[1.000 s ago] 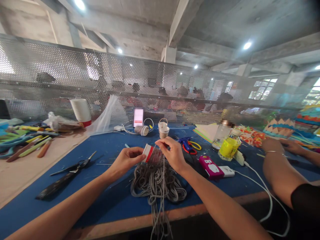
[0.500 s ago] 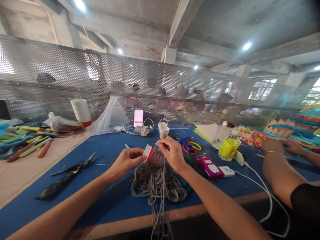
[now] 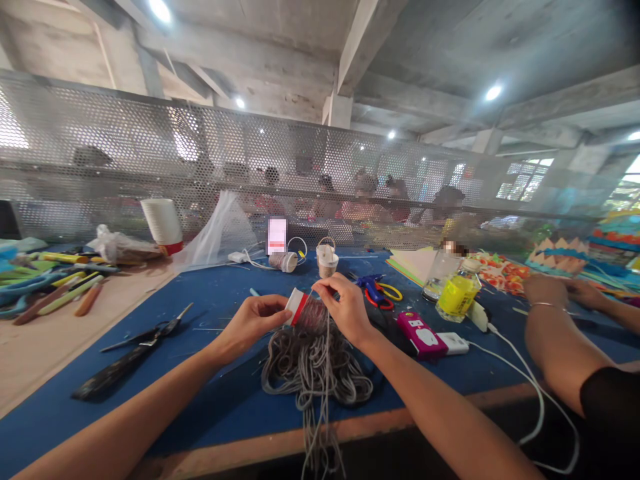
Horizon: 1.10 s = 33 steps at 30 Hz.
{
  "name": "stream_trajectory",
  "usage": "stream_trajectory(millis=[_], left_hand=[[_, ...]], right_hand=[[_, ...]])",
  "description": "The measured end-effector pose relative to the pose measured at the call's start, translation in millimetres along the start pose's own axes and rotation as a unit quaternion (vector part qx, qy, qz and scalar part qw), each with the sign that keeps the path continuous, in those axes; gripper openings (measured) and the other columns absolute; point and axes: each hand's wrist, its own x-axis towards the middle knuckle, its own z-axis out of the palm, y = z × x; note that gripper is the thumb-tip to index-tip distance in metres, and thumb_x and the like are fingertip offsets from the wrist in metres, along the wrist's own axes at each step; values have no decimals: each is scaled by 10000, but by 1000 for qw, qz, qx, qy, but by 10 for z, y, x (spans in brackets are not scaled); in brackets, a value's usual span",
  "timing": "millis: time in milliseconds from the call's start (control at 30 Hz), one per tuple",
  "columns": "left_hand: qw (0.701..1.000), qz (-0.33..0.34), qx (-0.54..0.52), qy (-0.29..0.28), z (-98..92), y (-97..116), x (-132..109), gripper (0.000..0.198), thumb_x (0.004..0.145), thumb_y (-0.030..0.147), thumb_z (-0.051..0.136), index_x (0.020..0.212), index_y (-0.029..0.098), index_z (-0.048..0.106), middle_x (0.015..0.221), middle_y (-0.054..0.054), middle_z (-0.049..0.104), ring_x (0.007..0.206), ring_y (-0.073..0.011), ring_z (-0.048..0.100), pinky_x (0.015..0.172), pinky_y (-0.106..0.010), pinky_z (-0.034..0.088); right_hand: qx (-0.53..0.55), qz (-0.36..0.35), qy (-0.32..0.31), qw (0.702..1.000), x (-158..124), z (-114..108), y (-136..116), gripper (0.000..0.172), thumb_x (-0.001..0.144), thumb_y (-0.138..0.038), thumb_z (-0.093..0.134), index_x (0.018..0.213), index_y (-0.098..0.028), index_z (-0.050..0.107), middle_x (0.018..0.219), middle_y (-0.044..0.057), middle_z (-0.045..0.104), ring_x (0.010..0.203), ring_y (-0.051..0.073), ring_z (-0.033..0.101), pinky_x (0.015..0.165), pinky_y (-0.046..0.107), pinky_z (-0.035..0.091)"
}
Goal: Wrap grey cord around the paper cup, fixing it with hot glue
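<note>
Hardly any change over the last second (so, I judge, little progress): left hand (image 3: 253,321) grips cup (image 3: 299,307) by its white-and-red end above heaped cord (image 3: 306,357), right hand (image 3: 347,310) pinching a strand (image 3: 328,328).

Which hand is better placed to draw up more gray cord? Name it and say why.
Probably the right hand: it appears to pinch the gray cord, a strand of which hangs straight below it, while the left hand is occupied gripping the red-and-white cup.
</note>
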Motion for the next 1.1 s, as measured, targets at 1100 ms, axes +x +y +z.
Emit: stream_trajectory(millis=[1100], left_hand=[[998, 50, 45, -22, 1, 30, -10, 189, 828, 329, 634, 824, 153, 702, 841, -36, 618, 808, -184, 563, 762, -295, 440]], right_hand=[[-45, 6, -14, 999, -4, 8, 11, 193, 922, -307, 565, 829, -206, 700, 773, 22, 628, 717, 140, 589, 682, 234, 441]])
